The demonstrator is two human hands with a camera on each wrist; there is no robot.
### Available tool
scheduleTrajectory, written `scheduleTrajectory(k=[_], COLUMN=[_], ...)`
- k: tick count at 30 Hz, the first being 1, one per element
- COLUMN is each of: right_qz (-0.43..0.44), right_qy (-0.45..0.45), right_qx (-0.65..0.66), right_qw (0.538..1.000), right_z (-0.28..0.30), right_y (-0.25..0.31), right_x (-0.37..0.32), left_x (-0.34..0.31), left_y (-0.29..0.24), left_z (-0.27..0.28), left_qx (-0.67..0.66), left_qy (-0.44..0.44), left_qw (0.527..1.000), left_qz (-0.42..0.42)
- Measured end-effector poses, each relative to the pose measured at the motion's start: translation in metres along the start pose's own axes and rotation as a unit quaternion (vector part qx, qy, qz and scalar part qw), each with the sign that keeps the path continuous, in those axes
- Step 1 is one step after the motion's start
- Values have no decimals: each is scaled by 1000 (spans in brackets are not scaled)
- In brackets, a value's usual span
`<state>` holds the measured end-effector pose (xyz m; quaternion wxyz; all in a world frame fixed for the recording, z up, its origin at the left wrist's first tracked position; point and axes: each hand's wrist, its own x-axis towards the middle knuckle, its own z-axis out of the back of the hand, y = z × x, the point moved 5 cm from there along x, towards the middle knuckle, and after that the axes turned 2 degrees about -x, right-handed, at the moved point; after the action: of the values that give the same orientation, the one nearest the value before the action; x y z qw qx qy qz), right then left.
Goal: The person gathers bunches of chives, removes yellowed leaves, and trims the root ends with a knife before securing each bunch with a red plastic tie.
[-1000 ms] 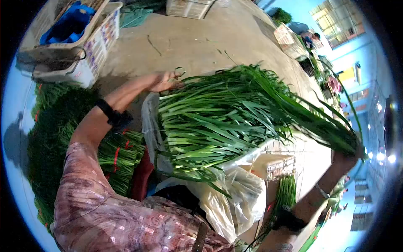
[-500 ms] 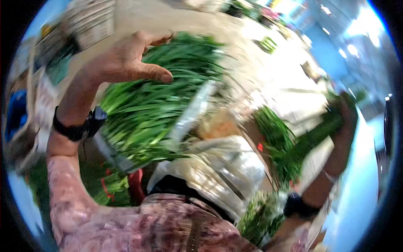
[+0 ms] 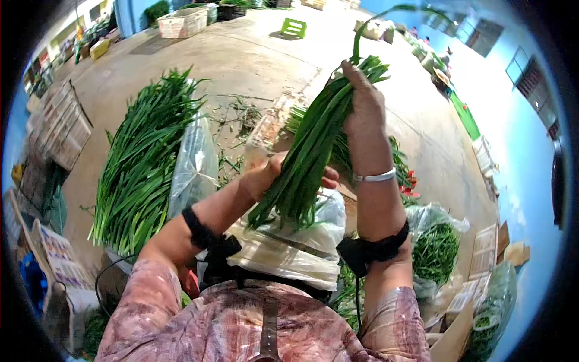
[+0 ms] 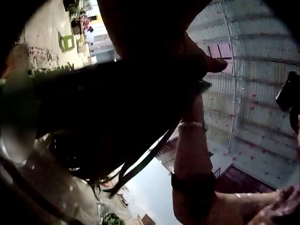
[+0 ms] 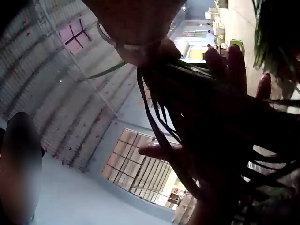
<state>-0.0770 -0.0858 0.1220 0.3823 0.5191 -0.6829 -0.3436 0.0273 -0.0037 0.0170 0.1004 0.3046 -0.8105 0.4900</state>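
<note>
Upright before my body in the head view is a bunch of garlic chives [image 3: 313,142], its leaf tips drooping toward my lap. My right hand [image 3: 367,105] grips it near the pale cut ends at the top, thumb across the stems. Against the lower part lies my left hand [image 3: 272,168], fingertips showing on the bunch's far side. In the right wrist view the left fingers [image 5: 236,70] look straight and spread behind the dark leaves, the thumb [image 5: 157,150] apart on the other side. A large pile of chives [image 3: 142,169] lies to the left.
Clear plastic sheeting [image 3: 194,160] edges the pile. White plastic [image 3: 289,265] covers my lap. Beyond the bunch stands a worn crate [image 3: 269,130] beside scattered leaf scraps [image 3: 238,114]. At right are red ties [image 3: 408,184] and a bag of greens [image 3: 435,250]. A green stool [image 3: 294,28] stands farther off.
My right hand has brought the chives from the far right to the front of my body. The left hand has left the pile and come to the bunch; the view has turned right.
</note>
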Motion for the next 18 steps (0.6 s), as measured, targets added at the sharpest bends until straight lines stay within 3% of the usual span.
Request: scheduleTrajectory(k=[2, 3, 4, 5, 7, 9, 10, 11, 13, 15, 17, 18], right_qz=[-22, -37, -32, -52, -64, -51, -60, -61, -42, -26, -88, -142], right_qy=[7, -4, -14, -3, 2, 105, 97, 84, 154, 109, -25, -46], right_qx=[10, -6, -4, 6, 17, 196, 169, 170, 43, 30, -15, -39], right_qw=[1000, 999, 999, 999, 998, 974, 979, 980, 986, 993, 996, 988], right_z=[26, 35, 45, 52, 71, 98, 124, 146, 156, 171, 200, 213], right_y=[-15, -17, -16, -17, -15, -6, -16, -31, -31, -27, -38, -46], right_x=[-2, -10, -16, -22, -36, -48, -45, -49, -56, -74, -80, -88], left_x=[-8, -10, -14, -18, -15, -14, -17, -17, -20, -27, -42, -45], left_y=[12, 17, 24, 25, 15, -2, 1, 12, 26, 39, 61, 69], left_z=[-6, -11, -7, -1, -12, -23, -14, -2, -3, -11, 9, 10], left_qx=[-53, -56, 82, 219, 136, 30, 10, -3, 13, -49, -90, -129], left_qy=[-94, -88, -166, -237, -215, -164, -173, -191, -160, -154, -173, -159], left_qw=[994, 994, 979, 935, 947, 957, 951, 957, 943, 945, 944, 946], left_qz=[6, 15, 83, 145, 197, 237, 255, 218, 291, 285, 266, 250])
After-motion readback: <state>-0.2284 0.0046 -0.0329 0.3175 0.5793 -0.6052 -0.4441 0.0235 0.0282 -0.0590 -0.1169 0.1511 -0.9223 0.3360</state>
